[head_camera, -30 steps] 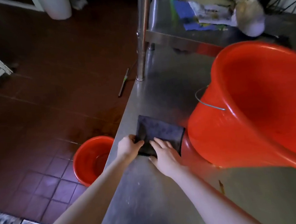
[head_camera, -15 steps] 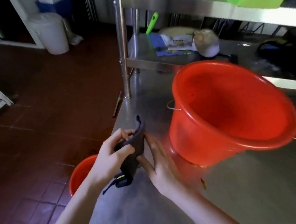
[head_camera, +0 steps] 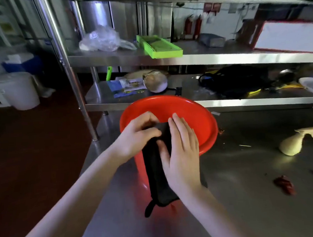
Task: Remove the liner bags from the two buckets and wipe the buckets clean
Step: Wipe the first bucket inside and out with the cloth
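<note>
A large red bucket point(head_camera: 198, 119) stands on the steel table point(head_camera: 238, 177), with no liner visible inside it. In front of the bucket I hold a folded dark cloth point(head_camera: 155, 177) upright above the table. My left hand point(head_camera: 138, 136) pinches the cloth's top edge. My right hand point(head_camera: 181, 153) lies flat against the cloth's right face, fingers straight, with the thumb around it. A small loop hangs from the cloth's lower end. The second, smaller red bucket is out of view.
A beige spray bottle point(head_camera: 296, 141) lies on the table at right, with red scraps point(head_camera: 284, 184) nearer me. Steel shelves point(head_camera: 185, 59) behind the bucket carry a green tray point(head_camera: 158, 46), plastic bags, papers and a black bag point(head_camera: 241, 80). A white bin point(head_camera: 20, 92) stands on the floor at left.
The cloth went from lying flat on the table to being held upright between both hands. My view tilted up, so the floor bucket left the frame and the shelves came in.
</note>
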